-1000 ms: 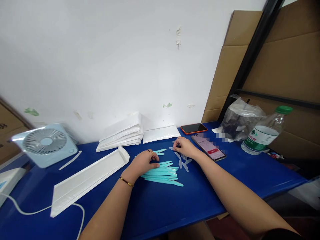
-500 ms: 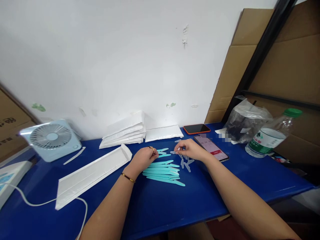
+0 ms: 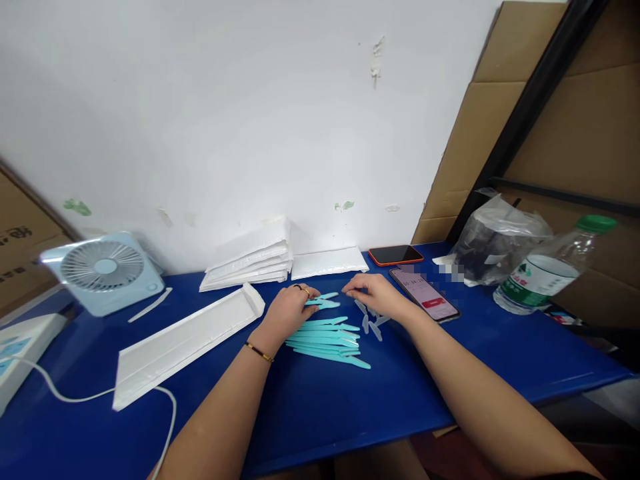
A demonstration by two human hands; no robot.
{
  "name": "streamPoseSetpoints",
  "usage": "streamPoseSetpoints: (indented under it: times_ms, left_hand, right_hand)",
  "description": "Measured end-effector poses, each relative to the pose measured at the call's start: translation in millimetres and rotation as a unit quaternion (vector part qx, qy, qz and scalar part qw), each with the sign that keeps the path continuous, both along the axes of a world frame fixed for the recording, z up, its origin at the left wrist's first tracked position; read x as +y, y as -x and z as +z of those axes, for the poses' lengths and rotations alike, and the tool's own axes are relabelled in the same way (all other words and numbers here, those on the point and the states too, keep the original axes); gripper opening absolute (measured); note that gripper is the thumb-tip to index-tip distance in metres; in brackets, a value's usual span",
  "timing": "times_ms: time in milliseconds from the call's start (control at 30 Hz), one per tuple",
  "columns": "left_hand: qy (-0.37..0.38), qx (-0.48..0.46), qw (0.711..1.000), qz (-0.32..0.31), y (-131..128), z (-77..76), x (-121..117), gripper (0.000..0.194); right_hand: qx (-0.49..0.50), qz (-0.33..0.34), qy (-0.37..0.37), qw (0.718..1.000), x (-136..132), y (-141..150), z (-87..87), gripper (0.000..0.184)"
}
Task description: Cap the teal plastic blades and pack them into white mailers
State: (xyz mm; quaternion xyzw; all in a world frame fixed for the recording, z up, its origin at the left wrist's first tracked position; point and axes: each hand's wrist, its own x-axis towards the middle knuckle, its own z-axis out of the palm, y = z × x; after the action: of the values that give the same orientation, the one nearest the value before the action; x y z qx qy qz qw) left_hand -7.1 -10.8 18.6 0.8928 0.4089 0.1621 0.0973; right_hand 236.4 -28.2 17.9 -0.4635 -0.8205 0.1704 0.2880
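My left hand (image 3: 291, 308) is closed at the handle ends of a couple of teal eyebrow razors (image 3: 329, 301), whose heads point right toward my other hand. Several more teal eyebrow razors (image 3: 325, 339) lie side by side just below it on the blue table. My right hand (image 3: 367, 292) is pinched, palm down, a short gap to the right of the held razors. What its fingertips hold, if anything, is too small to make out. Beneath and beside that hand, small translucent blade caps (image 3: 374, 329) lie scattered, some partly hidden by it.
At left are an opened white padded mailer (image 3: 187, 343), a light blue fan (image 3: 106, 272) and a white cable (image 3: 75, 400). White mailers (image 3: 250, 263) are stacked by the wall. Right of my hands are two phones (image 3: 425, 293), a plastic bag (image 3: 495, 240) and a water bottle (image 3: 547, 270).
My right hand has shifted slightly up and left; the clear cap seen at its fingertips before no longer shows. My left fingers have moved slightly right over the upper razors.
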Motion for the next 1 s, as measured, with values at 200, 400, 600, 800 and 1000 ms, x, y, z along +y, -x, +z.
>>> streamPoseSetpoints:
  times_ms: [200,400,600,800,1000]
  left_hand:
    - [0.095,0.034,0.993,-0.064,4,1.2,-1,0.017]
    - [0.056,0.069,0.995,-0.054,0,5.9,-4,0.014]
    - [-0.022,0.099,0.994,-0.050,-2,7.6,-7,0.019]
    - [-0.010,0.081,0.996,-0.040,-2,7.5,-7,0.019]
    - [0.065,-0.047,0.997,0.008,4,3.9,-5,0.016]
  right_hand:
    - [-0.145,0.056,0.016,0.988,5,-28,-0.2,0.025]
    - [-0.147,0.027,0.040,0.988,4,-24,-0.7,0.007]
    - [-0.125,0.019,0.031,0.991,-3,-19,4.8,0.008]
    - [-0.123,0.024,0.014,0.992,-3,-16,4.8,0.007]
    - [-0.030,-0.012,0.036,0.999,-8,-17,8.4,0.009]
